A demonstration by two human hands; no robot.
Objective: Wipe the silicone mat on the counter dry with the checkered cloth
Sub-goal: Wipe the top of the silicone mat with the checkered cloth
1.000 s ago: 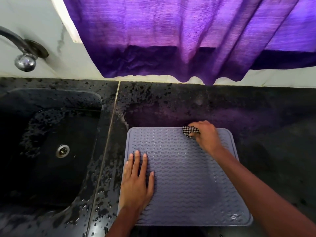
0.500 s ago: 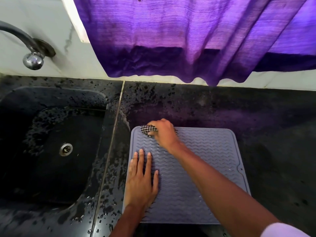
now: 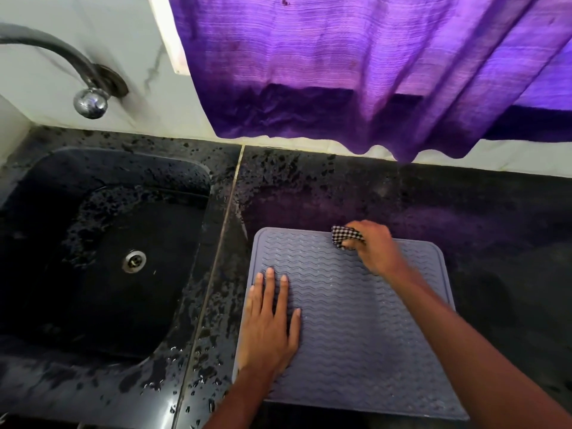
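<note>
My right hand (image 3: 376,250) squeezes the soft cloth (image 3: 345,237) at the mat's (image 3: 356,335) 12 o'clock edge while my flat, open left hand (image 3: 269,328) pins the floppy, slippery mat.

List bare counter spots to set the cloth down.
Free: counter right of the mat, and the strip between mat and curtain. Mat's left part is under the left hand; the strip toward the sink is narrow and wet.

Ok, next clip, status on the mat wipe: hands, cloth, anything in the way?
Left hand flat, pinning silicone mat. Right hand shut on checkered cloth, at mat's far edge. Nothing on the mat in the way.
</note>
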